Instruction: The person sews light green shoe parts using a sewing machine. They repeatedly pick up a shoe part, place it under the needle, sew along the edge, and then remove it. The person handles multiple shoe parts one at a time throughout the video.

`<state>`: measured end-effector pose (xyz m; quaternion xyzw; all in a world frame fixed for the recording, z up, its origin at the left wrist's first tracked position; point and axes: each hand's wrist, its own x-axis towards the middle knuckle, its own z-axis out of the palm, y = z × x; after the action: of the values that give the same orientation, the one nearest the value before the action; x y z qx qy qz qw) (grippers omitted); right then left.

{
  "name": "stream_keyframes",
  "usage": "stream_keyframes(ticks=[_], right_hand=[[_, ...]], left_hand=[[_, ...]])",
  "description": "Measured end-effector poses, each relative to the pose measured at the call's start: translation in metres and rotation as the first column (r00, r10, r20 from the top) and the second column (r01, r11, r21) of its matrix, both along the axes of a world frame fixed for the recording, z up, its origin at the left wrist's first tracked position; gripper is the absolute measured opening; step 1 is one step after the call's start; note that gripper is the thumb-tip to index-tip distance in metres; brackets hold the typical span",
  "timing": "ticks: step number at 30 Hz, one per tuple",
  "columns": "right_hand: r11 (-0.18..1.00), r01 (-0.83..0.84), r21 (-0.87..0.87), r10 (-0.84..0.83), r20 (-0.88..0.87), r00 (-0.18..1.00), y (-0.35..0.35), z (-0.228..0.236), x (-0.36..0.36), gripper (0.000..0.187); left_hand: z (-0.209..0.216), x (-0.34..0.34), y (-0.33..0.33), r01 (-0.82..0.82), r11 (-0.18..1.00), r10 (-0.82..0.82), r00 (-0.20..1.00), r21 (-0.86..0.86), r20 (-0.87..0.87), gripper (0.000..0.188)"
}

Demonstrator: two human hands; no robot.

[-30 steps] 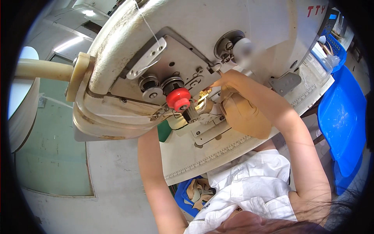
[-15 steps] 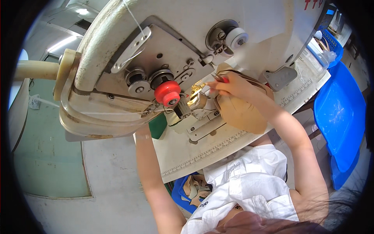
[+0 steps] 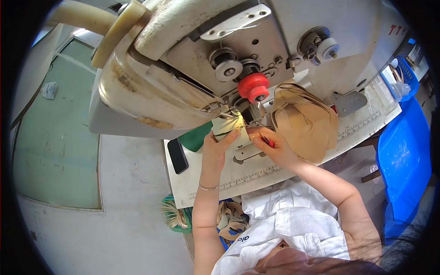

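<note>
My left hand (image 3: 216, 149) pinches a pale cream piece (image 3: 225, 127) with a dark green line along it, thumb on top. The piece lies under the head of a sewing machine (image 3: 151, 98), close to the needle area, which is partly hidden. My right hand (image 3: 277, 149) is closed around a small red-handled tool (image 3: 267, 141), its kind mostly hidden by the fingers. The right fingertips are beside the right edge of the cream piece; whether they touch it I cannot tell. A red tension knob (image 3: 253, 87) sits above both hands.
Stacked tan pieces (image 3: 305, 126) lie on the machine table (image 3: 238, 176), right of my hands. Left are a dark phone (image 3: 177, 156) and a green piece (image 3: 196, 138). Below the table edge is a bin of scraps (image 3: 231, 217). A blue plastic chair (image 3: 403, 156) stands at right.
My right hand has come down and left from the tan stack to the cream piece, still with the red-handled tool. My left hand has come out from behind the machine head. The view has shifted.
</note>
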<state>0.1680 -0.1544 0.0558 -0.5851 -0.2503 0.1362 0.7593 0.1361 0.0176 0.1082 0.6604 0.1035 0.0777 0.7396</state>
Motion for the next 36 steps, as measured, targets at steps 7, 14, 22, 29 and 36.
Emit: stream_keyframes(ticks=[7,14,22,29,36], right_hand=[[0.982,-0.125,-0.143,0.114,-0.081,0.990,-0.015,0.025,-0.006,0.031],[0.986,-0.080,-0.143,0.069,-0.080,0.994,-0.014,0.027,-0.002,0.025],[0.976,-0.059,-0.212,0.054,-0.029,0.998,-0.012,0.029,0.002,0.023],[0.995,-0.081,-0.052,0.078,-0.063,0.995,-0.008,0.013,0.004,0.020],[0.992,-0.103,-0.072,0.105,0.039,0.994,-0.015,0.014,-0.018,0.014]], left_hand=[[0.014,-0.008,-0.018,-0.035,0.998,0.032,0.998,-0.059,-0.052,0.031],[0.008,-0.002,-0.021,-0.111,0.990,0.110,0.994,-0.084,-0.015,0.034],[0.011,-0.005,-0.015,-0.086,0.993,0.079,0.994,-0.080,-0.081,0.036],[0.007,-0.017,-0.019,-0.117,0.993,0.120,0.990,0.033,-0.072,0.033],[0.008,-0.016,-0.022,-0.158,0.982,0.163,0.986,0.107,-0.037,0.025]])
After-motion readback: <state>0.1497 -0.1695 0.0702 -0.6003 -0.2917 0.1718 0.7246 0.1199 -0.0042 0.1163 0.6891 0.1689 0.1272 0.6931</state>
